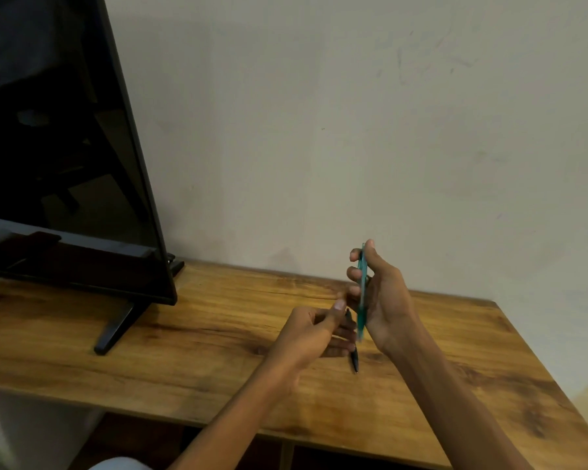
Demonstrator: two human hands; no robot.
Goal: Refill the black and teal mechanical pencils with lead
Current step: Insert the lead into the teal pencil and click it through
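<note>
Slim translucent teal plastic mechanical pencil stands nearly upright in the right hand; long axis runs top to bottom, upper end by the thumb tip, lower end blurred below the heel of the palm; fingers curl round the barrel from the left side, thumb along the top; the hand grips it above the table, clear of the wood.

Thin black mechanical pencil lies flat on the table just under and beyond the left hand; long axis points roughly away from the person, its near end showing past the fingers; the far part is hidden behind them.

Left hand is half closed, thumb and forefinger drawn together near the teal barrel's lower half; whether they pinch a lead or a cap cannot be told, too small and blurred; no lead case shows.

Judgement: left hand is nearer the teal pencil's lower end, so the coming move likely turns on meeting that end.

Beyond: warm brown wood-grain tabletop; black flat screen on a stand, well to the left of the left hand; plain pale wall behind.
</note>
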